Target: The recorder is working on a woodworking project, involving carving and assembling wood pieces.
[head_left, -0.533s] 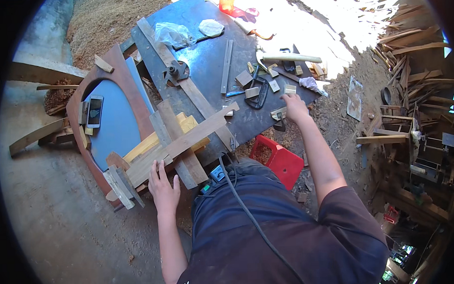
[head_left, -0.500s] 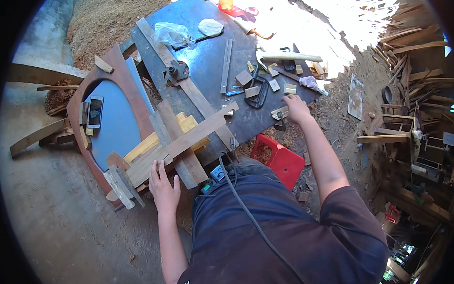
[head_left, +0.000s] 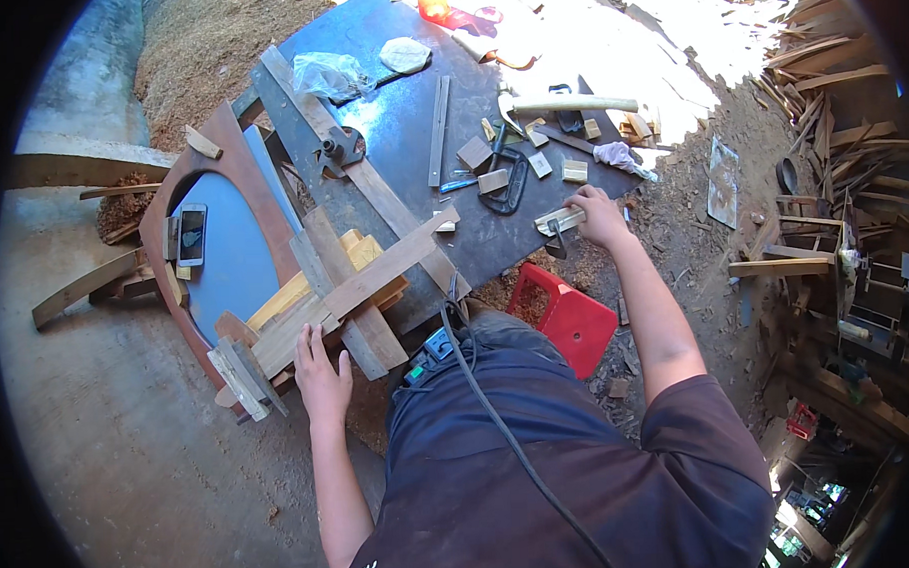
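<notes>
My left hand (head_left: 324, 381) is open, its fingertips resting at the near edge of a wooden board (head_left: 281, 337). That board lies among several crossed wooden strips, with a longer curved strip (head_left: 392, 265) slanting over them. At the table's near right edge, my right hand (head_left: 600, 221) is closed on a small wooden piece with a dark metal part (head_left: 559, 220) sticking out below it. The fingers partly hide its right end. Close by on the dark table (head_left: 399, 126) are a small wooden block (head_left: 575, 171) and a black C-clamp (head_left: 511, 190).
A hammer (head_left: 578, 102), a pencil-like blue item (head_left: 459, 185) and a metal strip (head_left: 438, 132) lie on the table. A phone (head_left: 191, 234) rests within the brown curved frame (head_left: 255, 191) at left. A red plastic stool (head_left: 576, 330) stands below the near edge. A cable (head_left: 499, 423) crosses my torso.
My right hand has taken hold of the small wooden piece and tilted it, its metal part now turned differently. The left hand stays at the board. The whole view has shifted slightly.
</notes>
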Demonstrator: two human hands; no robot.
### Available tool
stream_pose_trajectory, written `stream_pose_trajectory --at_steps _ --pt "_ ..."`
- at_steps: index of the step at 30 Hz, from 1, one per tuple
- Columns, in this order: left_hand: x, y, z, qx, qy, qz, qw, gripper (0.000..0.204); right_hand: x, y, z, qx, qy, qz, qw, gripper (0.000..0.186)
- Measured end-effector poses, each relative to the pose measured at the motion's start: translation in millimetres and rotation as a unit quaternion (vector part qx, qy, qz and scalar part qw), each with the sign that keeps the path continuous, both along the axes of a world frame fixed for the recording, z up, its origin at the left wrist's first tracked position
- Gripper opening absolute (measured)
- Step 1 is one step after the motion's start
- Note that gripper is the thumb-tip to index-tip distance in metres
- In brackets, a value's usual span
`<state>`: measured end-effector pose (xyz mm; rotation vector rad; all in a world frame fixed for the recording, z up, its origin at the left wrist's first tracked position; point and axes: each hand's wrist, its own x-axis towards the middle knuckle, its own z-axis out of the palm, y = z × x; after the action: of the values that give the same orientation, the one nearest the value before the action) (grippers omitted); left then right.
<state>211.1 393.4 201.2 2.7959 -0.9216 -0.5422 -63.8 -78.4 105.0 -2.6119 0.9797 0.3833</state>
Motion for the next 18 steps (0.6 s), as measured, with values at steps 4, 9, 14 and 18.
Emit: stream_pose_trajectory --at_steps 4,9,14,18 --pt "2 -1 -2 -0.006 -0.004 -0.004 1.0 0.06 14 -26 -2 0.08 -0.054 -0.057 0.994 0.057" --pt "3 0 -1 -0.015 -0.002 -0.006 1.0 0.059 33 -28 8 -0.003 0.013 -0.041 0.999 0.088" --pt "0 -2 0 -0.014 0.007 0.002 1.0 0.06 16 -22 -2 0.023 -0.145 -0.089 0.985 0.082" --pt "-1 -3 -3 -0.022 -0.002 0.001 1.0 0.059 -14 -1 -29 -0.066 -0.275 -0.231 0.931 0.057"
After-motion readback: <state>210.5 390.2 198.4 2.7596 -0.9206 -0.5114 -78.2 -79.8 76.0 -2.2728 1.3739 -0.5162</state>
